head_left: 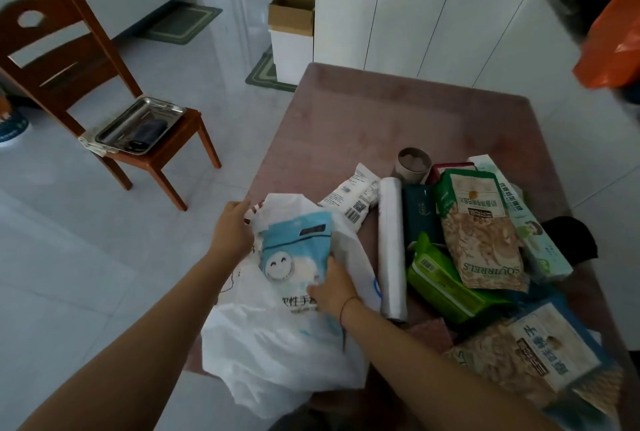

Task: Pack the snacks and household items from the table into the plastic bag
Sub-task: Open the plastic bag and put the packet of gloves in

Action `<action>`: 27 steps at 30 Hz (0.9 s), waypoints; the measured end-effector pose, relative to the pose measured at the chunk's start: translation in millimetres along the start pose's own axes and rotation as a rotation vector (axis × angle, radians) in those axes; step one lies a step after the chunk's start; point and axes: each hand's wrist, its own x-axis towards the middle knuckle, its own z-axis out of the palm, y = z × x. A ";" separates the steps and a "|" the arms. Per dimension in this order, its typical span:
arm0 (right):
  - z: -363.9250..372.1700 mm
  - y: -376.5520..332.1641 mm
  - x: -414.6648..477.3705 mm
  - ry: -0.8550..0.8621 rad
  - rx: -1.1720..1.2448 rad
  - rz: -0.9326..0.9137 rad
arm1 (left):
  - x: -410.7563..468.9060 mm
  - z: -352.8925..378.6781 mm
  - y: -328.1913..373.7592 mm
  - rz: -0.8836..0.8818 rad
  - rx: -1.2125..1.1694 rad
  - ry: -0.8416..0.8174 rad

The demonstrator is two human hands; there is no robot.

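Observation:
A white plastic bag (pixel 277 354) lies at the table's near left corner and hangs over the edge. My left hand (pixel 231 229) grips the bag's upper rim. My right hand (pixel 332 287) holds a light blue pouch with a smiley face (pixel 294 243), which lies on the bag at its mouth. To the right lie a white packet (pixel 353 196), a clear film roll (pixel 391 250), a dark teal box (pixel 420 216), a green wipes pack (pixel 440 278), a Squirrels nut bag (pixel 481 233) and a second nut bag (pixel 530 365).
The brownish table (pixel 381 119) carries a round tin (pixel 414 164) and a long pale tissue box (pixel 530 222). A wooden chair (pixel 69 77) with a steel tray (pixel 138 125) stands to the left. White cabinets (pixel 415 22) and a cardboard box (pixel 292 13) lie beyond; an orange bag (pixel 613 46) hangs right.

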 end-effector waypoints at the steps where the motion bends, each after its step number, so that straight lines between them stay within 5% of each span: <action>1: -2.4 1.1 1.2 -0.028 -0.083 0.023 | -1.7 0.9 1.2 0.004 -0.003 -0.003; 7: -12.6 2.3 20.6 -0.109 -0.205 0.152 | -12.5 -2.5 17.1 0.129 -0.096 -0.037; 12: -39.3 -11.6 30.1 0.417 0.079 0.182 | -10.5 -25.4 34.0 0.204 -0.236 0.208; 14: -49.9 -18.7 31.9 0.490 0.183 0.166 | -9.4 -26.9 33.4 0.195 -0.202 0.197; 19: -40.1 -25.3 34.2 0.406 0.488 0.160 | -14.7 -9.8 22.7 0.107 -0.116 0.007; 25: -26.1 -0.8 42.2 -0.080 0.000 0.198 | -17.6 -7.5 17.9 0.061 -0.088 -0.003; 27: -34.8 -5.1 45.8 -0.054 0.046 0.153 | -16.6 -9.6 16.2 0.044 -0.070 0.013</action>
